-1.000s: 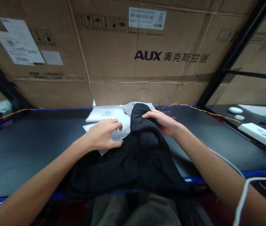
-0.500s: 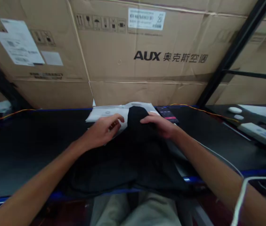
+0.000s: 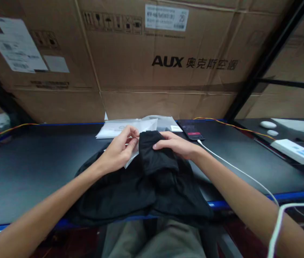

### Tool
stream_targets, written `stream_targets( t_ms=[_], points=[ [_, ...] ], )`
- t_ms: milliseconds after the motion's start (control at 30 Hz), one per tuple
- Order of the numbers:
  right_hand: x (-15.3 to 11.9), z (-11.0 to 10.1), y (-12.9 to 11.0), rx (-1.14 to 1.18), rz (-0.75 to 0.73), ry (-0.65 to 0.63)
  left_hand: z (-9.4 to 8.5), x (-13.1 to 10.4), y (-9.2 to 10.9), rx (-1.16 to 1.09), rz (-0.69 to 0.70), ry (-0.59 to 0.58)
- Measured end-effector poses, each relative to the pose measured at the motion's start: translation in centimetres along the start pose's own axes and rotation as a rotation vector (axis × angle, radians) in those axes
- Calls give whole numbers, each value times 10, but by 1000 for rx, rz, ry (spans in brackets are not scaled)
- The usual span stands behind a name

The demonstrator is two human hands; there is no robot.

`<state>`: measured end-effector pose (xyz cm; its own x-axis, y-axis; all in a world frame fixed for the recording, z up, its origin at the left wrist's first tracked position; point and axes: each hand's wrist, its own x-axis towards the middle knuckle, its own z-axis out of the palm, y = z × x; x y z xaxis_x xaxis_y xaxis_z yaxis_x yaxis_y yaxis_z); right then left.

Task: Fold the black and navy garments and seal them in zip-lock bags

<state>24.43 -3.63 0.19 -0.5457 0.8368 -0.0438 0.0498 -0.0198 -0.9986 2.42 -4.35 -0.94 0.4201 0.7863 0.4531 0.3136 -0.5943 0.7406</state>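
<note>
A black garment lies bunched over the front of the dark table, its lower edge hanging at the rim. My right hand grips a raised fold of it, thumb in front and fingers behind. At the left edge of that fold is my left hand, its thumb and fingertips pinched together; whether they hold the cloth edge or something small cannot be made out. Below those fingertips a whitish translucent piece sticks out, partly covered by the hand. Behind both hands lie white plastic bags.
A phone with a white cable lies right of the bags. Large cardboard boxes stand behind the table. Black rack posts frame both sides. A white power strip rests on the right-hand surface.
My left hand has moved slightly right to the fold, its fingers closing into a pinch. The raised fold has shifted left and down with my right hand still on it.
</note>
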Motion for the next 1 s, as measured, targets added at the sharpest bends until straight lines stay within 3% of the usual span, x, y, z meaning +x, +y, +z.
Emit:
stream_targets(
  t_ms=[100,233,367,467,567,633,733,767,900,1000],
  points=[
    [5,5,8,-162,-8,-19,-1,-1,5,-20,47,38],
    [10,12,14,-179,44,81,-1,-5,10,105,151,71],
    [9,15,10,77,128,192,4,-10,11,237,219,-26],
    [8,16,6,321,126,173,8,-13,13,268,222,-111],
    [11,20,8,404,58,176,10,-15,16,187,192,-114],
    [15,25,13,394,-67,262,12,-16,19,101,170,-97],
    [21,32,25,244,-289,410,18,-19,21,24,158,-95],
    [22,32,28,151,-318,400,19,-20,21,19,160,-101],
    [16,25,25,-305,-290,139,18,-19,20,39,163,-63],
    [8,17,11,-406,-272,175,13,-17,21,-8,142,29]
  ],
)
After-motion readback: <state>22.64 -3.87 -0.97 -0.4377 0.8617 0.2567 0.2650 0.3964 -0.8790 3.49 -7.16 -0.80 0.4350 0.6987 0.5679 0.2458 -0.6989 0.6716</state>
